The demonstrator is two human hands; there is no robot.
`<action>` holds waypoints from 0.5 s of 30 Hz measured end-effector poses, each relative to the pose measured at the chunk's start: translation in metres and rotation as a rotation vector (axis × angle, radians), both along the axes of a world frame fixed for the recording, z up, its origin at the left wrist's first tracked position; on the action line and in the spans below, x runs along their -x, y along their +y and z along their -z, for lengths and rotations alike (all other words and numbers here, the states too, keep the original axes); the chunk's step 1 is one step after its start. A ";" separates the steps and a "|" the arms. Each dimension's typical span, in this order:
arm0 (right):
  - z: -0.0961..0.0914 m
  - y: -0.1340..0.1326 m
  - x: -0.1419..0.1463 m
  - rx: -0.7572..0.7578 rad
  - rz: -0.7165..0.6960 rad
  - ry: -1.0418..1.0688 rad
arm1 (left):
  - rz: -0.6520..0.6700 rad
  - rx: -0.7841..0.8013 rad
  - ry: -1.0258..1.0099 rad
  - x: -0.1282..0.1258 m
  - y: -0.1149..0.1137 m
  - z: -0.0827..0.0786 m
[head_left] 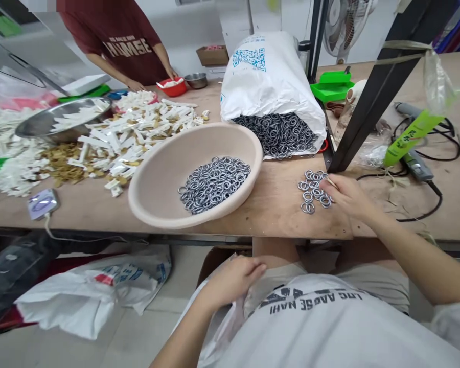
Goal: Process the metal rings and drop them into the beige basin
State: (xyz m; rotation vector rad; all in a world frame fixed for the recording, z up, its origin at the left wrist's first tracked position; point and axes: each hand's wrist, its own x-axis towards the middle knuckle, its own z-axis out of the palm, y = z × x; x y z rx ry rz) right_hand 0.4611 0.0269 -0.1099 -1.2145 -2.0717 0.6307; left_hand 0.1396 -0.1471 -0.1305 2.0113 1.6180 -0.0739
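Observation:
Beside a small pile of grey metal rings [312, 189] on the table, my right hand [347, 197] is closed, its fingers at the pile's right edge. A thin, light brown stick-like piece [330, 181] shows between its thumb and fingers. Down over my lap, my left hand [233, 278] is closed on a whitish plastic bag [230, 319]; its fingertips are partly hidden. More rings [216, 184] lie in a large beige basin [153, 194] left of the pile. Behind it, a white sack [270, 76] lies on its side, its mouth showing many darker rings [278, 134].
White and brown pieces [118, 138] are heaped at left, with a metal bowl [61, 122] among them. A dark metal post [368, 97] rises right of the pile. Cables and a grey tool [417, 166] lie beyond. A co-worker in a maroon shirt [118, 46] stands across the table.

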 end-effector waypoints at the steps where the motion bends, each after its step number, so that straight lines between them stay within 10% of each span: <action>1: -0.006 0.017 0.013 -0.025 0.008 -0.029 | 0.020 -0.100 -0.092 -0.005 -0.005 -0.016; 6: -0.008 0.099 0.075 -0.098 0.226 -0.174 | 0.092 -0.635 -0.345 -0.064 0.074 -0.052; 11: 0.010 0.131 0.086 -0.145 0.359 -0.360 | -0.157 -0.549 0.007 -0.095 0.212 -0.008; 15: 0.015 0.146 0.083 -0.125 0.395 -0.360 | -0.325 -0.528 0.113 -0.076 0.237 0.017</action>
